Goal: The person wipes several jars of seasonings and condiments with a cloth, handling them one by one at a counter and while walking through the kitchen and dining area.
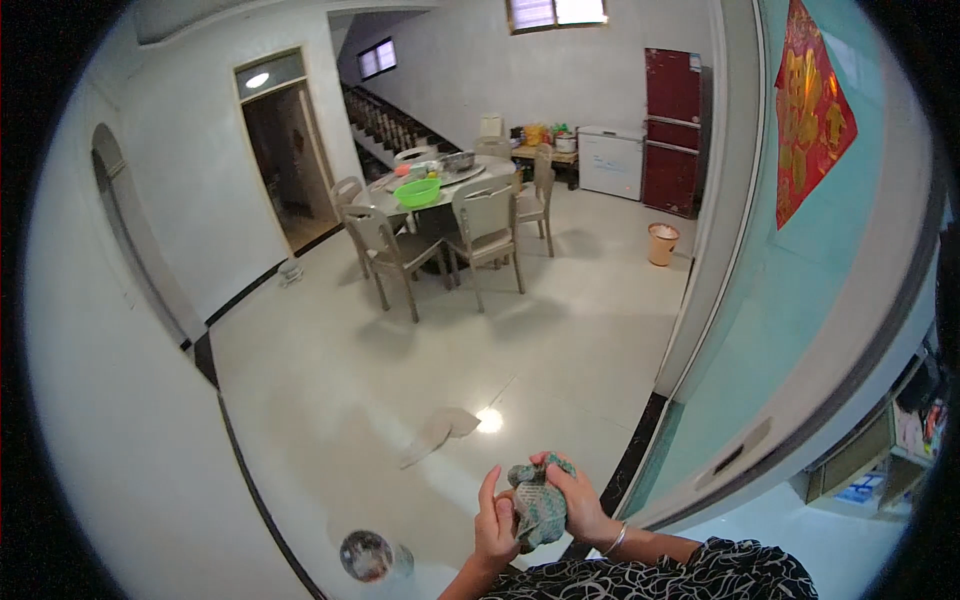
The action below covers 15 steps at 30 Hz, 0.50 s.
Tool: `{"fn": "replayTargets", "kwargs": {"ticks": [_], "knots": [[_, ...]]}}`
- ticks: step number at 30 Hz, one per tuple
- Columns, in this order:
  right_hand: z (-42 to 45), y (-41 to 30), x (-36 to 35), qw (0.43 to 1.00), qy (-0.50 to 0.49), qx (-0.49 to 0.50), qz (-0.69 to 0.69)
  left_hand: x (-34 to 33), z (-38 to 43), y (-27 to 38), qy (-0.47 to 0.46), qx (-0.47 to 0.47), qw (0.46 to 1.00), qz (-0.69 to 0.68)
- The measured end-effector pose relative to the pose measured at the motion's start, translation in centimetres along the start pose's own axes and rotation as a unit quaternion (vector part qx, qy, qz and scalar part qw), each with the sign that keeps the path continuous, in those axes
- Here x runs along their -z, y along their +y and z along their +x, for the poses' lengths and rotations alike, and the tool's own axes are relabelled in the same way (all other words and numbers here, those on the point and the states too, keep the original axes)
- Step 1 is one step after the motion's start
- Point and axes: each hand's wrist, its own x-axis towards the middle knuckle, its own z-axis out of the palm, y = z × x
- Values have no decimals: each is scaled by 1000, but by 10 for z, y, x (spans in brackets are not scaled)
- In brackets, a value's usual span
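A bunched grey-green cloth [541, 511] is between my two hands, low in the view and close to my body. My left hand [498, 519] grips its left side, with the index finger raised off it. My right hand [576, 495] is closed on the cloth's upper right part, thumb on top, and a bracelet circles that wrist. The cloth's lower end hangs between the hands. On the floor to the left of my hands stands a round container [367, 556], its contents unclear. A pale patch, perhaps a thin sheet [441, 435], lies on the tiles ahead.
Chairs [487, 217] surround a round table holding a green plastic basin [418, 193]. A glass sliding door [757, 315] is close on my right. An orange bin [663, 246] stands near a red refrigerator [670, 176] and a white chest freezer [610, 165]. A wall runs along the left.
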Motion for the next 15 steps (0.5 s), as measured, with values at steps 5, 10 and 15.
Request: {"fn": "replayTargets", "kwargs": {"ticks": [5,10,15], "knots": [[53,24,-50,954,-17,197,-223,48,70,-25,27,9,986,-167],[104,46,-73,967,25,159,-198,93,113,-38,-7,-33,999,31],[130,33,-84,977,71,119,-164,106,145,-35,-95,26,995,-20]]}}
